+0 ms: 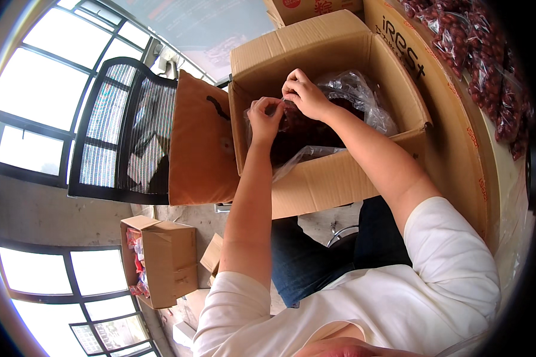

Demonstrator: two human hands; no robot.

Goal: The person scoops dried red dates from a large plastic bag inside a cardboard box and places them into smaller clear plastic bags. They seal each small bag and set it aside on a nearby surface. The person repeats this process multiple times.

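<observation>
An open cardboard box (pixel 333 184) sits in front of me, lined with loose clear plastic film (pixel 363 89). Dark red contents (pixel 307 134) lie inside, too shaded to make out singly. Over the box's left half, my left hand (pixel 265 119) and my right hand (pixel 304 95) meet at the fingertips. Both are closed in a pinch on the edge of a clear plastic bag (pixel 287 119), the right a little higher and farther away. Below the fingers, the bag hangs into the box, partly hidden by the left hand.
Several clear bags of dark red dates (pixel 485 71) lie at the far right, beyond a large cardboard piece (pixel 458 149). Left of the box are an orange cushion (pixel 199 143) and a black mesh chair back (pixel 122 131). Another carton (pixel 170 256) with red packets stands lower left.
</observation>
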